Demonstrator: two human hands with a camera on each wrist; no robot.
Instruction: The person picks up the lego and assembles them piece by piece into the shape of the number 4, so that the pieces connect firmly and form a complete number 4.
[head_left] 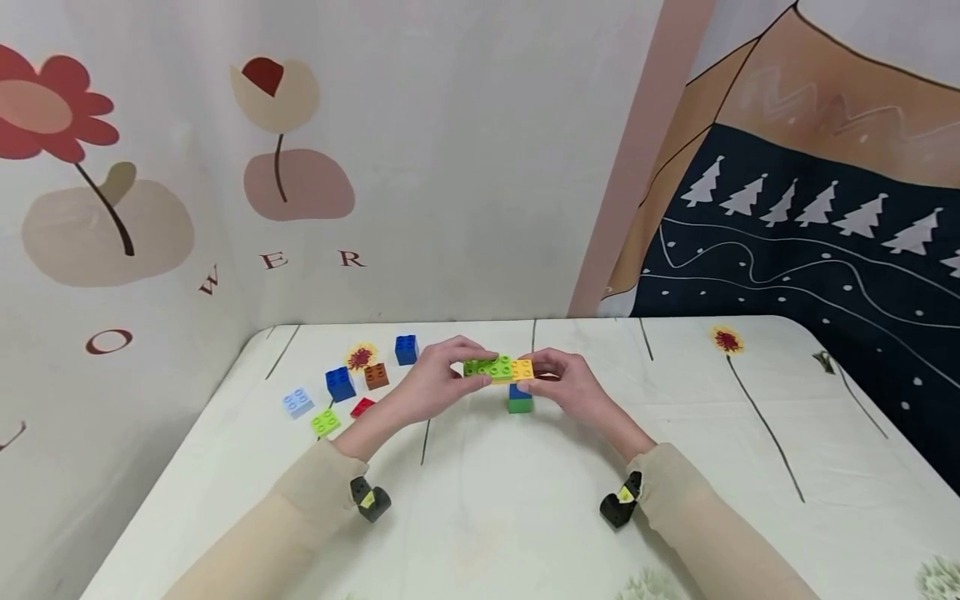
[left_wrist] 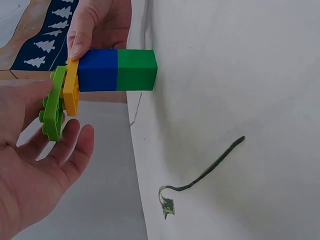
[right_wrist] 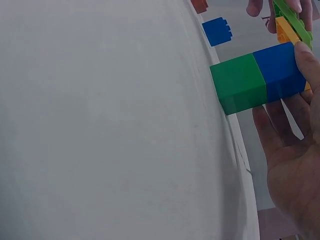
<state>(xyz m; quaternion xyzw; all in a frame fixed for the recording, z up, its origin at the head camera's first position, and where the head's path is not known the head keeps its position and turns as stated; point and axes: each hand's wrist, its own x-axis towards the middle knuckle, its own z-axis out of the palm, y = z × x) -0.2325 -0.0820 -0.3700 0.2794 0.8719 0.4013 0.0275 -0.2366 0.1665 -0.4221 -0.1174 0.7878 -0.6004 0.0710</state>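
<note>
A stack of toy building bricks is between the two hands. At its bottom is a green brick [right_wrist: 239, 84], and a blue brick [right_wrist: 280, 70] sits on that. Above them a thin yellow brick [head_left: 522, 369] lies crosswise, sticking out to the left. A long lime-green brick [head_left: 487, 367] lies along its top. My left hand [head_left: 435, 383] pinches the lime-green brick between thumb and fingers. From the other side, my right hand [head_left: 573, 387] grips the yellow brick, its thumb near the joint with the blue one. Whether the stack touches the table cannot be told.
Loose bricks lie left of the hands on the white table cover [head_left: 487, 500]: two dark blue ones [head_left: 341, 384], a brown [head_left: 377, 376], a red [head_left: 362, 407] partly behind the left forearm, a light blue [head_left: 298, 403] and a lime-green square one [head_left: 326, 422]. A printed curtain [head_left: 465, 167] hangs behind.
</note>
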